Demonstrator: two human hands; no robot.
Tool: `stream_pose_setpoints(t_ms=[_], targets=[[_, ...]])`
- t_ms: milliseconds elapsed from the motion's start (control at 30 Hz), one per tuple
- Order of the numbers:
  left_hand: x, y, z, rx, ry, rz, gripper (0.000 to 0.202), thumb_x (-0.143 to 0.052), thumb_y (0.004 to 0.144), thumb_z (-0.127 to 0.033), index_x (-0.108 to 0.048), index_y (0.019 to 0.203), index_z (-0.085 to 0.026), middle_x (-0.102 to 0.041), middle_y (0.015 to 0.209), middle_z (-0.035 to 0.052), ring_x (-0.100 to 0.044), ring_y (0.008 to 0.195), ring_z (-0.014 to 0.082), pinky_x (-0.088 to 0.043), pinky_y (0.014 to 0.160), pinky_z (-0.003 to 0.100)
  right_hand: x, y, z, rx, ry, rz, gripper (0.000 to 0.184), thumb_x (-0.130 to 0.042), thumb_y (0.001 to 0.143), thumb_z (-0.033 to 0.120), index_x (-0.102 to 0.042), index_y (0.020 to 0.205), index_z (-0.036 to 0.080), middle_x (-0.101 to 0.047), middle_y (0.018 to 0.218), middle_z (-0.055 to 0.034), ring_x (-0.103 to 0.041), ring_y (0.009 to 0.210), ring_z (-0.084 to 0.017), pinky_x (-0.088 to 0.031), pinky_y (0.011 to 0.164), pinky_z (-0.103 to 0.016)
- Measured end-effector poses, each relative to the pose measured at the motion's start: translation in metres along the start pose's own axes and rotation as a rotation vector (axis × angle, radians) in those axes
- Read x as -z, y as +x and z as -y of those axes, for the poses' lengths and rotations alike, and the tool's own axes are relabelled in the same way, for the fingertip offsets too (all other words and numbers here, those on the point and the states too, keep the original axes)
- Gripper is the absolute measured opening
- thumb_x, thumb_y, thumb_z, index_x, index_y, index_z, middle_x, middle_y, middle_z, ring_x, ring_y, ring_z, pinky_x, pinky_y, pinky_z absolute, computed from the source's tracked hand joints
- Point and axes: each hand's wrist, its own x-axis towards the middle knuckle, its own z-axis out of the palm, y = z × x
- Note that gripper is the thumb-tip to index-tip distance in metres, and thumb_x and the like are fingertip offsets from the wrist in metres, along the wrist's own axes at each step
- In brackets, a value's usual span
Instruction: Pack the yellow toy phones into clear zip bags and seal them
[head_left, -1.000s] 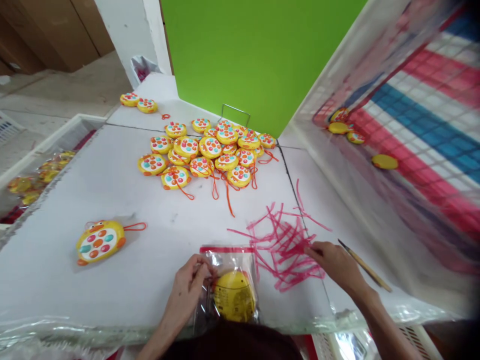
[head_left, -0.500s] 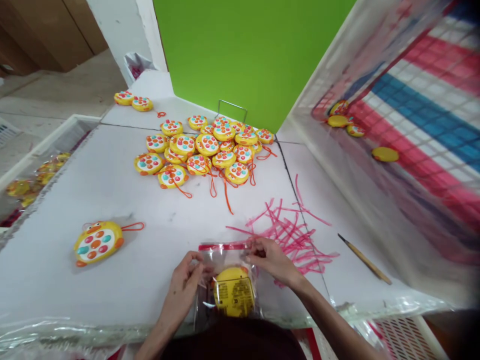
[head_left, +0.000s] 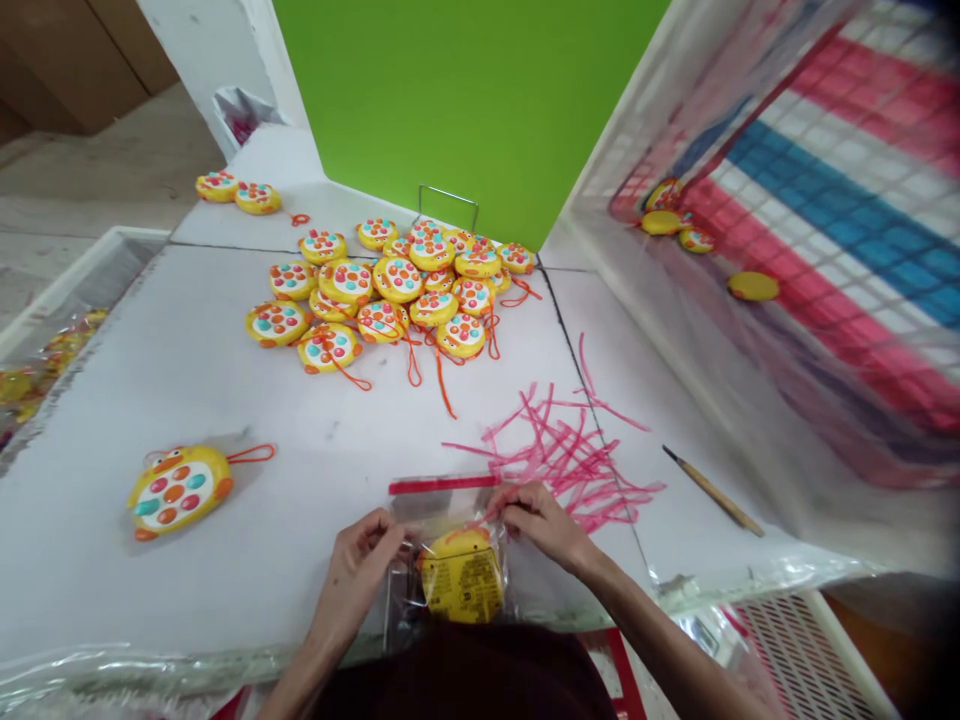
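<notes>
A clear plastic bag (head_left: 405, 510) lies at the table's near edge, with a yellow toy (head_left: 461, 578) inside, its printed back facing up. Across the bag's top edge runs a pink band (head_left: 442, 485). My left hand (head_left: 360, 560) is closed, pinching the bag's left side below that band. At the upper right of the bag my right hand (head_left: 544, 522) pinches a thin pink strip (head_left: 487, 512), which trails over the bag. Whether these fingers also grip the film I cannot tell. To the left, a duck-like toy (head_left: 180, 490) with coloured buttons and an orange loop lies face up.
Loose pink strips (head_left: 570, 460) lie heaped right of the bag, and a wooden-handled pointed tool (head_left: 712, 490) is beyond them. Several similar toys (head_left: 397, 280) are piled before a green panel (head_left: 465, 100). A crate (head_left: 112, 260) stands left; a plastic-covered side wall (head_left: 675, 350) rises right.
The thin pink strip now shows trailing from my right fingers over the bag. More of the band along the bag's top is visible. The whole view has shifted slightly.
</notes>
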Motion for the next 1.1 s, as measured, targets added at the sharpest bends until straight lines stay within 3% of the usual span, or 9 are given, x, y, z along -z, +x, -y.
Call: stream_pose_setpoints(t_ms=[200, 367, 433, 567, 633, 733, 833, 967, 1100], targets=[[-0.007, -0.001, -0.001, -0.047, -0.003, 0.016, 0.025, -0.058, 0.065, -0.025, -0.035, 0.055, -0.02, -0.043, 0.047, -0.0083, -0.043, 0.047, 0.0083, -0.032, 0.047, 0.017, -0.002, -0.009, -0.008, -0.03, -0.048, -0.015, 0.02, -0.045, 0.062, 0.012, -0.065, 0.064, 0.014, -0.058, 0.06, 0.0001, -0.044, 0.046, -0.008, -0.033, 0.045, -0.02], [-0.003, -0.003, 0.0, -0.029, -0.053, 0.07, 0.017, -0.055, 0.067, -0.023, -0.04, 0.059, -0.02, -0.054, 0.055, -0.0051, -0.053, 0.056, 0.0117, -0.039, 0.055, 0.02, 0.016, -0.018, -0.005, 0.102, -0.252, -0.065, 0.024, -0.044, 0.064, 0.011, -0.067, 0.069, 0.015, -0.064, 0.075, -0.0042, -0.057, 0.064, -0.014, -0.041, 0.053, -0.022], [0.001, -0.005, 0.0, -0.044, -0.017, 0.056, 0.014, -0.055, 0.068, -0.022, -0.043, 0.06, -0.02, -0.056, 0.056, -0.0045, -0.054, 0.058, 0.0123, -0.039, 0.057, 0.02, 0.037, -0.029, 0.003, 0.096, -0.464, -0.157, 0.021, -0.046, 0.069, 0.014, -0.067, 0.069, 0.017, -0.065, 0.075, -0.0048, -0.059, 0.068, -0.017, -0.043, 0.058, -0.025], [0.003, -0.008, -0.002, -0.089, 0.029, 0.032, 0.013, -0.055, 0.067, -0.022, -0.045, 0.06, -0.02, -0.057, 0.057, -0.0037, -0.054, 0.059, 0.0131, -0.038, 0.056, 0.021, 0.077, -0.063, 0.034, -0.117, -1.043, -0.421, 0.025, -0.048, 0.078, 0.026, -0.061, 0.058, 0.02, -0.059, 0.055, -0.0038, -0.057, 0.057, -0.021, -0.039, 0.054, -0.03], [0.001, -0.009, -0.005, -0.096, 0.023, 0.036, 0.014, -0.056, 0.066, -0.023, -0.045, 0.059, -0.02, -0.058, 0.057, -0.0034, -0.053, 0.058, 0.0131, -0.038, 0.056, 0.021, 0.079, -0.074, 0.05, -0.046, -1.055, -0.485, 0.026, -0.048, 0.081, 0.03, -0.063, 0.062, 0.02, -0.061, 0.057, -0.0036, -0.057, 0.056, -0.02, -0.04, 0.055, -0.03], [-0.004, -0.013, -0.01, -0.106, 0.032, 0.033, 0.014, -0.057, 0.065, -0.025, -0.046, 0.058, -0.02, -0.055, 0.055, -0.0041, -0.052, 0.056, 0.0128, -0.04, 0.057, 0.021, 0.054, -0.069, 0.065, 0.253, -0.76, -0.372, 0.021, -0.047, 0.085, 0.03, -0.066, 0.091, 0.022, -0.068, 0.082, -0.004, -0.061, 0.072, -0.018, -0.045, 0.065, -0.027], [-0.003, -0.017, -0.013, -0.141, 0.073, 0.03, 0.016, -0.058, 0.066, -0.026, -0.046, 0.057, -0.02, -0.054, 0.055, -0.0035, -0.053, 0.057, 0.0138, -0.04, 0.058, 0.022, 0.02, -0.044, 0.058, 0.403, -0.636, -0.04, 0.03, -0.048, 0.086, 0.031, -0.057, 0.114, 0.023, -0.063, 0.108, -0.0057, -0.059, 0.092, -0.019, -0.045, 0.077, -0.029], [0.001, -0.025, -0.008, -0.198, 0.111, -0.005, 0.018, -0.057, 0.068, -0.027, -0.045, 0.056, -0.02, -0.055, 0.055, -0.0022, -0.054, 0.06, 0.0152, -0.04, 0.059, 0.023, -0.005, -0.02, 0.03, 0.309, -0.578, 0.213, 0.024, -0.049, 0.086, 0.034, -0.066, 0.084, 0.017, -0.063, 0.069, -0.0006, -0.055, 0.061, -0.013, -0.04, 0.054, -0.021], [0.006, -0.03, -0.005, -0.234, 0.143, 0.013, 0.017, -0.054, 0.073, -0.028, -0.047, 0.06, -0.02, -0.057, 0.058, -0.0015, -0.054, 0.06, 0.0153, -0.042, 0.058, 0.024, -0.002, -0.017, 0.017, 0.31, -0.468, 0.14, 0.032, -0.05, 0.085, 0.036, -0.059, 0.063, 0.015, -0.044, 0.052, 0.0045, -0.039, 0.049, -0.008, -0.028, 0.045, -0.019]])
